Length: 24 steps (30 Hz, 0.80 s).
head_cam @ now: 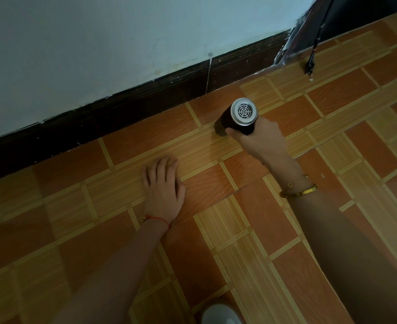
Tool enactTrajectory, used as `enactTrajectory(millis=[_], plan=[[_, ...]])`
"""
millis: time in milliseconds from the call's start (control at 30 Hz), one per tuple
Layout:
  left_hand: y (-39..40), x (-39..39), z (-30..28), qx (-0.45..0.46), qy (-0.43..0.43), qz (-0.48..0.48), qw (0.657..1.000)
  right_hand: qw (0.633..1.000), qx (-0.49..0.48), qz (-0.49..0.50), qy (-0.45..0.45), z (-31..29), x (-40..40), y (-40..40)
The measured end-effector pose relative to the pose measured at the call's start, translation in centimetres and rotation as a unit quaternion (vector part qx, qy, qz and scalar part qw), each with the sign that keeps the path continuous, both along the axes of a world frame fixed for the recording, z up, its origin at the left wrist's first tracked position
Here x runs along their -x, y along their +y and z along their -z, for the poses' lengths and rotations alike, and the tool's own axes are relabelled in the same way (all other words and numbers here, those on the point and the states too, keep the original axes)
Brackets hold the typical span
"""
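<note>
My right hand [260,139] grips a dark cylindrical blower or dryer [238,119] with a silver grilled rear end facing the camera. Its nozzle points down at the patterned floor covering [216,218], close to the dark baseboard. My left hand [162,183] rests flat on the floor covering with straight fingers, to the left of and nearer than the tool. A red string is on the left wrist, gold bangles on the right.
A dark baseboard [127,115] runs under a pale wall [122,38]. At the top right a black cord with a plug [309,64] hangs to the floor beside a dark frame. A white rounded object [218,315] sits at the bottom edge.
</note>
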<state>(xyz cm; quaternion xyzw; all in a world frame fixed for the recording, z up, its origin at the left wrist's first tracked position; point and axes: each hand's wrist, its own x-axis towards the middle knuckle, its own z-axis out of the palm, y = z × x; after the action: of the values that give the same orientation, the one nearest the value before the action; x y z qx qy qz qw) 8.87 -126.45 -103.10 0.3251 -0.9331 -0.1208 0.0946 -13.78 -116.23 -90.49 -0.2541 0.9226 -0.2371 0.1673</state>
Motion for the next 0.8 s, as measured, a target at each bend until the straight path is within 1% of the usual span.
enactTrajectory(millis=[67, 167, 233, 300, 367, 400, 467, 567, 700, 800], plan=[[0.0, 0.0, 0.0, -0.003, 0.000, 0.000, 1.000, 1.000, 0.005, 0.022, -0.003, 0.1, 0.2, 0.2], [0.0, 0.0, 0.0, -0.003, 0.002, 0.000, 1.000, 0.996, 0.031, 0.037, -0.075, 0.3, 0.6, 0.5], [0.0, 0.1, 0.0, -0.004, 0.004, -0.001, 1.000, 0.992, 0.047, 0.066, -0.099, 0.2, 0.6, 1.0], [0.1, 0.1, 0.0, -0.004, 0.007, -0.001, 1.000, 0.977, 0.090, 0.119, -0.153, -0.2, 0.6, 1.7], [0.0, 0.0, 0.0, -0.004, 0.009, -0.002, 1.000, 0.948, 0.130, 0.165, -0.239, -1.1, 0.5, 2.3], [0.0, 0.0, 0.0, -0.006, 0.009, -0.003, 1.000, 0.940, 0.130, 0.171, -0.265, -1.5, 0.6, 2.7], [0.1, 0.0, 0.1, -0.007, 0.008, -0.002, 1.000, 0.936, 0.110, 0.167, -0.288, -1.9, 0.6, 3.4], [0.1, 0.0, 0.1, 0.000, 0.008, -0.001, 1.000, 0.950, 0.076, 0.149, -0.265, -1.9, 0.5, 4.1], [0.1, 0.0, 0.0, -0.009, 0.012, -0.001, 1.000, 0.988, 0.020, 0.071, -0.135, -1.1, 0.3, 4.1], [0.0, 0.0, 0.0, -0.011, 0.009, -0.001, 1.000, 0.997, -0.009, 0.026, -0.068, -0.4, 0.0, 3.9]])
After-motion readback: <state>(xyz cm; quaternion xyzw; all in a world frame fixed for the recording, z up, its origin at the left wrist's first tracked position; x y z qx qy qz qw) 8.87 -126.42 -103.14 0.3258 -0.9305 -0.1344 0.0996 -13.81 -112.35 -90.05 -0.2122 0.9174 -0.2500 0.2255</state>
